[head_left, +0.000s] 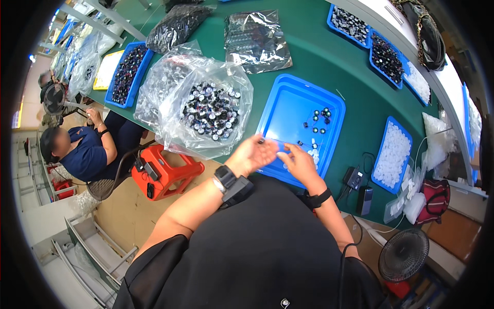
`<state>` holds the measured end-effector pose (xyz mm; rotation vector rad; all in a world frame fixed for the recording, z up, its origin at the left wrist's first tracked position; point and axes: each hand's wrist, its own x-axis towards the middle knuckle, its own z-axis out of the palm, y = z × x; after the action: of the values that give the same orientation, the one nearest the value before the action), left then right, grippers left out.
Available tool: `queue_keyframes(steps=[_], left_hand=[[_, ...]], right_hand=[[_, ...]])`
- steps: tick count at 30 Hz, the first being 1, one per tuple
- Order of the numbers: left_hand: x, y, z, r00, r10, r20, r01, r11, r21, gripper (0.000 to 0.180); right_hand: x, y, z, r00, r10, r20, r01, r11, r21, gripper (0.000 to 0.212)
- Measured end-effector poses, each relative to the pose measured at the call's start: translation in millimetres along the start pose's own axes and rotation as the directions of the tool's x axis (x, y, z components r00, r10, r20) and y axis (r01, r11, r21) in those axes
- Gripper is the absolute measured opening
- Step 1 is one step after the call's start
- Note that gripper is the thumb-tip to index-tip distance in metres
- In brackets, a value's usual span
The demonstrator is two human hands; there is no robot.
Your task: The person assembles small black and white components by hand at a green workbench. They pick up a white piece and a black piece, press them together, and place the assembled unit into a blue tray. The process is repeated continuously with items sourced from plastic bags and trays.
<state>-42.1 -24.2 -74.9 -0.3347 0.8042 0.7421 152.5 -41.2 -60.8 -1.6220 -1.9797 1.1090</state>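
Over the near edge of a blue tray (284,109) on the green table, my two hands work close together. My left hand (253,154) is turned palm up, its fingers curled with a small dark part (261,140) at the thumb. Facing it, my right hand (301,164) has thumb and forefinger brought together; what lies between them is too small to make out. Several small black round parts (322,121) lie in the tray's right half. White round caps (315,153) are beside my right fingers, partly hidden by them.
An open clear bag (211,110) of black-and-white parts stands left of the tray. Farther off are a dark flat bag (257,41) and a blue bin (128,74). White caps fill a bin (392,154) at right, near a black adapter (353,177). A person (85,149) sits left.
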Motion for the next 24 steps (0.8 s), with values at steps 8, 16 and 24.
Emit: queue_keyframes(steps=[8,16,24], left_hand=[[-28,108,-50,0.912,0.399,-0.098,-0.409,0.862,-0.298,0.041],[15,11,-3,0.989,0.144,0.014,-0.115,0.725,0.679,0.025],[84,-59,-2,0.97,0.065,0.235,-0.205,-0.301,0.931,0.038]], right_hand=[[27,79,10,0.975,0.051,-0.215,-0.137,0.902,-0.408,0.022],[20,82,-2,0.936,0.312,-0.164,-0.289,0.945,0.149,0.023],[-25,52,-35,0.907,0.385,0.173,-0.295,0.286,0.912,0.018]])
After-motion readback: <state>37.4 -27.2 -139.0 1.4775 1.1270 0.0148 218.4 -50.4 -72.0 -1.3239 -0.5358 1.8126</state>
